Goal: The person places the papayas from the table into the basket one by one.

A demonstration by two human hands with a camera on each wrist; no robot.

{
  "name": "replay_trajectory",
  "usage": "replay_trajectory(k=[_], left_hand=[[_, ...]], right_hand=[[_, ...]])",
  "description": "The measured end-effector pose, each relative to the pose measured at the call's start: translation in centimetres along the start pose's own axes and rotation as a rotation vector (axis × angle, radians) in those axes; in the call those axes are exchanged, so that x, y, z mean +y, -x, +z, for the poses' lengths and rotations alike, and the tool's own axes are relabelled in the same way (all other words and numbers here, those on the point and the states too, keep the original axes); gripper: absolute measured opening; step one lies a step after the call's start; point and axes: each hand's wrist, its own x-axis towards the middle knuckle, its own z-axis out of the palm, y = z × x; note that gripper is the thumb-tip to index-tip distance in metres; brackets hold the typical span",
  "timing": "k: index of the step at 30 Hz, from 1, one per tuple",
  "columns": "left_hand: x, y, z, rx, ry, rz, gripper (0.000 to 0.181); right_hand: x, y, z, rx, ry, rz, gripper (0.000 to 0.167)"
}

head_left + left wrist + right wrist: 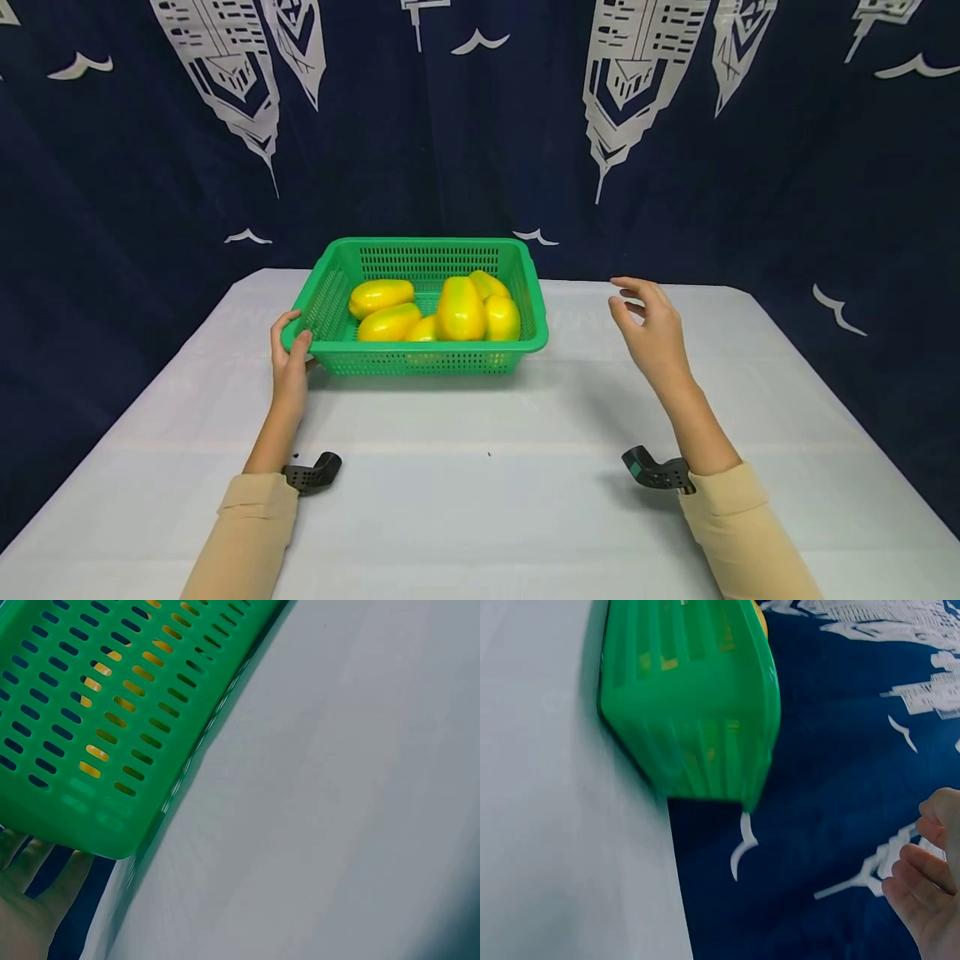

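Note:
A green plastic basket (420,358) with slotted walls stands on the far part of the table. Inside it lie several glossy yellow, oblong fruits (461,310) that look like mangoes; some partly cover others. My left hand (288,367) grips the basket's left end, thumb at the near corner and fingers around the side. In the left wrist view, fingers (34,877) show at the basket's corner (112,832). Away to the right of the basket, my right hand (651,333) is raised over the table, its fingers loosely bent and holding nothing. The right wrist view shows those fingers (922,877) apart from the basket.
A white cloth covers the table (465,500). Behind it hangs a dark blue curtain (465,167) with white building and bird prints. Black wrist-worn devices sit on the left wrist (311,475) and the right wrist (660,471).

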Motion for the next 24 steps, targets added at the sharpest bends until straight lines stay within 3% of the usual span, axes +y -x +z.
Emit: replay_trajectory(k=[6, 12, 18, 24], left_hand=[[0.1, -0.1, 0.0, -0.002, -0.003, 0.015, 0.037], [-0.1, 0.0, 0.0, 0.001, -0.001, 0.003, 0.037], [-0.1, 0.1, 0.0, -0.002, -0.013, 0.009, 0.037], [0.0, 0.1, 0.0, -0.007, -0.027, 0.003, 0.039]], right_hand=[[1.1, 0.4, -2.1, 0.042, 0.109, 0.034, 0.032], [2.2, 1.3, -3.4, 0.007, 0.214, 0.047, 0.043], [3.2, 1.7, -4.2, -0.114, 0.387, 0.009, 0.06], [3.7, 1.5, -4.8, -0.309, 0.556, 0.016, 0.072]])
